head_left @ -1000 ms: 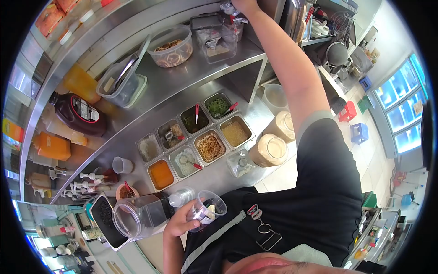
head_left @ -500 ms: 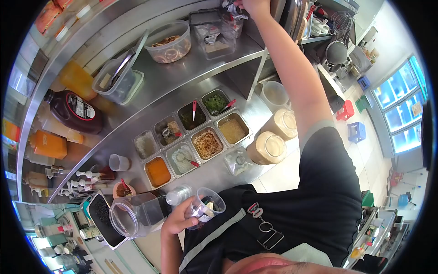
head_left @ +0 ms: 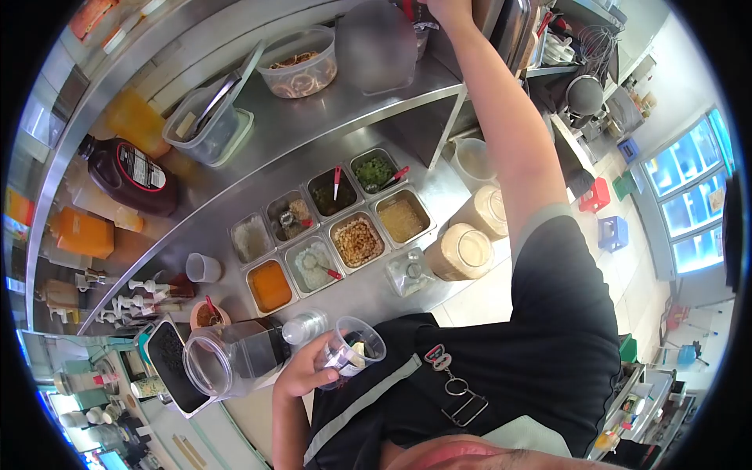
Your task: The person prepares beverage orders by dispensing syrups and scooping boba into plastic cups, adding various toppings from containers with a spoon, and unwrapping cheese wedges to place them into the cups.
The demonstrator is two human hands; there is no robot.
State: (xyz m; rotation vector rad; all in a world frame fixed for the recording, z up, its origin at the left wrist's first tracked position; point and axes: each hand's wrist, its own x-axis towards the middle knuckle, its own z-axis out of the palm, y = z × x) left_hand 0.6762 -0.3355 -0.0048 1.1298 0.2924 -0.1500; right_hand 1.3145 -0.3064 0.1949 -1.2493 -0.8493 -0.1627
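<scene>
My left hand (head_left: 304, 371) is wrapped round a clear plastic cup (head_left: 368, 338) with dark print and a small yellowish patch, close to my black shirt. What is inside it I cannot make out. Just beyond that hand lies another clear cup (head_left: 304, 326), and left of it a large clear jar (head_left: 210, 366). My right arm stretches up to the upper shelf, where my right hand (head_left: 450, 9) is cut by the top edge, its fingers mostly hidden. Beside it is a shiny bag with red on it (head_left: 421, 31). A grey blur covers the container left of this bag.
Several metal pans of toppings, including chopped nuts (head_left: 358, 240) and an orange sauce (head_left: 270, 285), sit in the counter (head_left: 368, 301). Two tan-filled jars (head_left: 460, 252) stand right. On the shelf (head_left: 352, 110) are a round tub (head_left: 298, 66) and a utensil box (head_left: 207, 125).
The view has shifted slightly. My right hand shows red packaging beside it where silvery wrap showed before, and the clear container there is now blurred grey. My left hand still holds the cup.
</scene>
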